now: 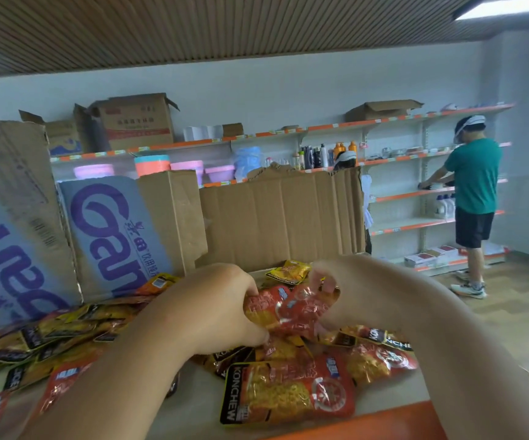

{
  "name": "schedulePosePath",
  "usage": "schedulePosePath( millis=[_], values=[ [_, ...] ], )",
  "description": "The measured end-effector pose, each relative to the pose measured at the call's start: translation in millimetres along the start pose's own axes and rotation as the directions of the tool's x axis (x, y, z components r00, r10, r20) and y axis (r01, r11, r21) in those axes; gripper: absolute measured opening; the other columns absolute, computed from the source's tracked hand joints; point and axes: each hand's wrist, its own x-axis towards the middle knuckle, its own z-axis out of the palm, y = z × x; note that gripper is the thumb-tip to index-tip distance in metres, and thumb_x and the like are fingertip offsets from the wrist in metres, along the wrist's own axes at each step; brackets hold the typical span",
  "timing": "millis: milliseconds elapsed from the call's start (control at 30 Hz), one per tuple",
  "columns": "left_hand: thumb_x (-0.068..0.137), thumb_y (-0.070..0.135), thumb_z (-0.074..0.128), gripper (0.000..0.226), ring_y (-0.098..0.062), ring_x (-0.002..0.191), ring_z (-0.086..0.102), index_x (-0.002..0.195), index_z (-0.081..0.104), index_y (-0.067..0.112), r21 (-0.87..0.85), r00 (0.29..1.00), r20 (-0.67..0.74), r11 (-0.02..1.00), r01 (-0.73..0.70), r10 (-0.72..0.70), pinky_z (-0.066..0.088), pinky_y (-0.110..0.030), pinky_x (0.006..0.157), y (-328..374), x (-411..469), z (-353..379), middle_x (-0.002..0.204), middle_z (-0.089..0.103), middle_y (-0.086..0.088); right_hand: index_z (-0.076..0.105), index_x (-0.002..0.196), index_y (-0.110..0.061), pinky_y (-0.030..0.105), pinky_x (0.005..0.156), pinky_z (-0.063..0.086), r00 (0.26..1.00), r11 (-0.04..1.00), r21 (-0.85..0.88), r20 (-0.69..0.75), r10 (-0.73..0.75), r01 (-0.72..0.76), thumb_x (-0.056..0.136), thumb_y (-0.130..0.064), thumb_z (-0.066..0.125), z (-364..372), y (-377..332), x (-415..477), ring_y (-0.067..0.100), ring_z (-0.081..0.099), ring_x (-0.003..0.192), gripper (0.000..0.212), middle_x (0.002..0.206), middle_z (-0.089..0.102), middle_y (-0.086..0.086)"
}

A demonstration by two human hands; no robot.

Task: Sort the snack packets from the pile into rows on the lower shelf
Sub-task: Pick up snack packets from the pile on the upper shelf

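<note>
The left hand [215, 309] and right hand [342, 290] grip a red snack packet [288, 308] between curled fingers. Konchew packets [288, 392] lie just beneath the fingers.

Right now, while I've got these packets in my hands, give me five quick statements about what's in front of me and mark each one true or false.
1. The left hand and the right hand both hold the red packets. True.
2. The front packet is blue. False: it is red and yellow with a black edge reading KONCHEW.
3. A yellow packet lies beyond the hands, near the cardboard. True.
4. A person in a green shirt stands at the far shelves. True.
5. The far shelves have blue edge strips. False: the strips are orange.
</note>
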Motion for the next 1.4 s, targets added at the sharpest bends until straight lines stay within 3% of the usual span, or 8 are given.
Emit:
schedulePosePath(
  millis=[100, 200, 367, 500, 667, 933, 1200, 1400],
  values=[
    [0.067, 0.073, 0.072, 0.047, 0.002, 0.084, 0.056, 0.102, 0.070, 0.041, -0.049, 0.983, -0.185, 0.999, -0.009, 0.000, 0.051, -0.025, 0.072, -6, 2, -5, 0.094, 0.059, 0.018, 0.057, 0.101, -0.039, 0.035, 0.078, 0.055, 0.959, 0.994, 0.102, -0.283, -0.001, 0.031, 0.074, -0.044, 0.086, 6, 9, -3, 0.010, 0.062, 0.090, 0.040, 0.100, 0.061, -0.017],
    [0.073, 0.075, 0.070, 0.052, 0.003, 0.086, 0.052, 0.114, 0.066, 0.044, -0.058, 0.945, -0.327, 0.998, -0.010, -0.010, 0.038, -0.016, 0.066, -7, 3, -8, 0.096, 0.058, 0.021, 0.056, 0.085, -0.040, 0.033, 0.073, 0.054, 0.856, 0.976, 0.195, -0.516, 0.019, 0.096, 0.070, -0.051, 0.087, 8, 12, -4, 0.007, 0.061, 0.086, 0.036, 0.096, 0.058, -0.021],
    [0.077, 0.075, 0.063, 0.072, -0.008, 0.107, 0.057, 0.141, 0.042, 0.048, 0.012, 0.858, -0.512, 0.999, -0.047, 0.046, 0.045, -0.027, 0.077, 2, -3, -18, 0.121, 0.058, 0.022, 0.054, 0.074, -0.034, 0.025, 0.062, 0.037, 0.707, 0.945, 0.210, -0.707, -0.031, 0.251, 0.072, -0.053, 0.083, 3, 9, -1, -0.004, 0.051, 0.082, 0.034, 0.091, 0.056, -0.020],
    [0.084, 0.064, 0.066, 0.066, -0.015, 0.111, 0.060, 0.143, 0.047, 0.041, 0.074, 0.757, -0.648, 0.996, -0.043, 0.081, 0.050, -0.039, 0.088, 12, -13, -29, 0.129, 0.063, 0.016, 0.056, 0.074, -0.031, 0.021, 0.065, 0.041, 0.598, 0.883, 0.238, -0.799, -0.058, 0.404, 0.073, -0.041, 0.081, -1, 3, -6, 0.002, 0.054, 0.084, 0.028, 0.092, 0.060, -0.015],
    [0.091, 0.058, 0.061, 0.055, -0.012, 0.119, 0.053, 0.140, 0.052, 0.035, 0.116, 0.695, -0.707, 0.991, -0.073, 0.134, 0.052, -0.047, 0.097, 10, -48, -34, 0.135, 0.061, 0.015, 0.058, 0.082, -0.033, 0.013, 0.067, 0.039, 0.555, 0.858, 0.226, -0.828, -0.081, 0.462, 0.070, -0.049, 0.077, -3, -5, -13, -0.003, 0.056, 0.090, 0.028, 0.097, 0.060, -0.022],
    [0.089, 0.048, 0.066, 0.045, -0.018, 0.120, 0.057, 0.129, 0.059, 0.029, 0.194, 0.590, -0.788, 0.981, -0.030, 0.174, 0.049, -0.042, 0.099, -32, -138, -54, 0.135, 0.058, 0.009, 0.058, 0.087, -0.040, 0.034, 0.072, 0.054, 0.503, 0.798, 0.169, -0.844, -0.186, 0.578, 0.071, -0.050, 0.079, -12, -60, -38, 0.000, 0.060, 0.096, 0.028, 0.108, 0.061, -0.029],
    [0.087, 0.048, 0.070, 0.045, -0.018, 0.118, 0.060, 0.126, 0.061, 0.027, 0.137, 0.564, -0.822, 0.988, 0.077, 0.070, 0.054, -0.037, 0.096, -104, -249, -84, 0.130, 0.062, 0.008, 0.060, 0.087, -0.033, 0.005, 0.074, 0.041, 0.492, 0.687, 0.145, -0.801, -0.341, 0.712, 0.069, -0.042, 0.080, 15, -205, -46, -0.004, 0.057, 0.093, 0.028, 0.106, 0.063, -0.018],
    [0.084, 0.051, 0.072, 0.053, -0.014, 0.117, 0.058, 0.131, 0.057, 0.032, 0.077, 0.547, -0.834, 0.968, 0.240, -0.069, 0.056, -0.035, 0.091, -183, -364, -103, 0.132, 0.061, 0.011, 0.056, 0.087, -0.036, 0.014, 0.077, 0.046, 0.469, 0.570, 0.174, -0.775, -0.423, 0.803, 0.068, -0.045, 0.081, 57, -342, -45, 0.002, 0.061, 0.097, 0.032, 0.108, 0.062, -0.020]
  ],
)
